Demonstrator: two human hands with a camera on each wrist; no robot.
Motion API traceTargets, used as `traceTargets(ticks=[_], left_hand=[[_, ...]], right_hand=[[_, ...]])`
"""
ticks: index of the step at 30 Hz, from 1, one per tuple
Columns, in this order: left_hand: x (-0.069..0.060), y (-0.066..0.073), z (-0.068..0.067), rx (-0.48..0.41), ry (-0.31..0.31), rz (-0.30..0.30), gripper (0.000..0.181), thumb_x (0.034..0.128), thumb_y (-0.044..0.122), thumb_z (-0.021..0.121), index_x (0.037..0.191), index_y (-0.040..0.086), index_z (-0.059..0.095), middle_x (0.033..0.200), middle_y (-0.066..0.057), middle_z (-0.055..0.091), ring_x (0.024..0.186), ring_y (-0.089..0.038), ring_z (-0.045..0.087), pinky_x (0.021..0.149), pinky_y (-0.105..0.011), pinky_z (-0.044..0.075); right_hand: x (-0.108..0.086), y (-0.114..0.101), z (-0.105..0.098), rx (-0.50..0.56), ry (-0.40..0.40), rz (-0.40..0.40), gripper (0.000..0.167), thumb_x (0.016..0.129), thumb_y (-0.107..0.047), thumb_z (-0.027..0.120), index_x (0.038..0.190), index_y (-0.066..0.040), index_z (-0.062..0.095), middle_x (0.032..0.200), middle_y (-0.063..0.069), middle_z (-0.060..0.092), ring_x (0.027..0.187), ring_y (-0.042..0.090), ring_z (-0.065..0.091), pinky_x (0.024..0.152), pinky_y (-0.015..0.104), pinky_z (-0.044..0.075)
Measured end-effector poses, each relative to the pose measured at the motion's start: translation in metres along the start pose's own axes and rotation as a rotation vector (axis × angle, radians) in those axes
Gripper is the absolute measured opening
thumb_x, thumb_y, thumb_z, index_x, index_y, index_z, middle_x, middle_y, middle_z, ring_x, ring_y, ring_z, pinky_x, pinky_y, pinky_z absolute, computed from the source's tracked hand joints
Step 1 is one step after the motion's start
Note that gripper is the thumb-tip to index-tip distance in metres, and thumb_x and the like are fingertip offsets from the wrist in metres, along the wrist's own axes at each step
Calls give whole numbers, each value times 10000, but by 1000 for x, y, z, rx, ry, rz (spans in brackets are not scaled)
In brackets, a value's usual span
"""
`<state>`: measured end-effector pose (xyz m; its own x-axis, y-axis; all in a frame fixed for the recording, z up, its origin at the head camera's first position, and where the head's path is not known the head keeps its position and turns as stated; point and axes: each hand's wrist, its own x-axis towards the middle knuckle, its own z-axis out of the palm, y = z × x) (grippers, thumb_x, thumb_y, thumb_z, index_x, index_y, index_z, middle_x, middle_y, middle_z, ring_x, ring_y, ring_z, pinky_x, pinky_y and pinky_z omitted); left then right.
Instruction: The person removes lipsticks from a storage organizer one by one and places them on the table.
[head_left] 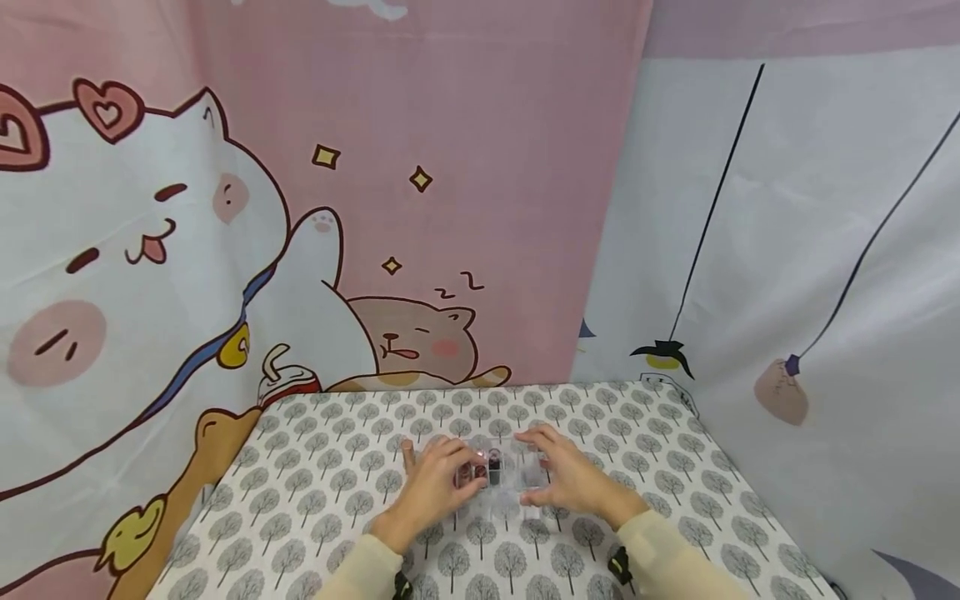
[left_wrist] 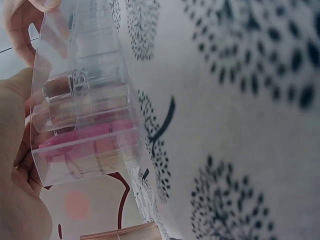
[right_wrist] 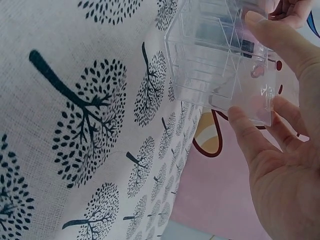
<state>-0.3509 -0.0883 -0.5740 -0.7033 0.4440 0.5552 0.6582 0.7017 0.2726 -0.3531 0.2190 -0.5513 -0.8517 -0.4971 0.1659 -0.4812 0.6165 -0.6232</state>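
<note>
1. Your right hand (head_left: pixel 573 477) is gripping the clear organizer (head_left: pixel 513 477), thumb on its near side, fingers on its far side.
2. Your left hand (head_left: pixel 432 483) is bending over the other end; can't tell if those fingers are pinching anything.
3. The organizer is sitting between both hands' fingers, over tree-print cloth (head_left: pixel 315 500).
4. A pink tube (left_wrist: pixel 75 142) is standing inside, beneath your left fingers.
5. A rose-gold tube (head_left: pixel 408 454) is sitting outside, just left of them.
</note>
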Motion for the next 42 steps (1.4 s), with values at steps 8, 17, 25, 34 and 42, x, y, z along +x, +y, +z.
traceTargets(ticks=[8,17,25,34,42], left_hand=[[7,4,3,-40,-10,-44,298,934,363,1001,1185,270,871,1111,110,817,1028,-73,631,999,-446,535],[8,3,5,-69,-34,-56,245,952,312,990,1158,238,880,1100,87,825,1025,-81,622,987,-413,549],[6,4,3,-82,-44,-63,229,952,304,990,1146,249,882,1089,97,824,1016,-73,612,986,-423,542],[3,7,2,-91,-58,-63,230,958,288,985,1155,238,878,1068,89,811,1005,-65,585,981,-403,550],[4,6,0,-106,-61,-71,238,956,288,985,1164,241,879,1070,89,812,1010,-59,587,978,-392,536]], right_hand=[[3,0,-6,27,-5,3,1062,867,-314,1052,1752,-177,481,1755,140,492,1483,518,666,1171,526,665],[5,0,-7,31,-8,3,1051,873,-279,1046,1754,-198,477,1771,141,477,1455,570,674,1155,543,673],[3,-6,-6,-41,-20,-6,1096,874,-325,1042,1782,-202,441,1780,143,476,1344,488,749,1094,522,712],[-1,-25,-5,-208,-24,20,1139,868,-333,1046,1808,-177,423,1748,111,506,1101,130,662,980,403,691],[3,-34,-4,-256,-9,26,1147,848,-452,1050,1769,-88,471,1720,222,527,1437,464,666,1210,704,611]])
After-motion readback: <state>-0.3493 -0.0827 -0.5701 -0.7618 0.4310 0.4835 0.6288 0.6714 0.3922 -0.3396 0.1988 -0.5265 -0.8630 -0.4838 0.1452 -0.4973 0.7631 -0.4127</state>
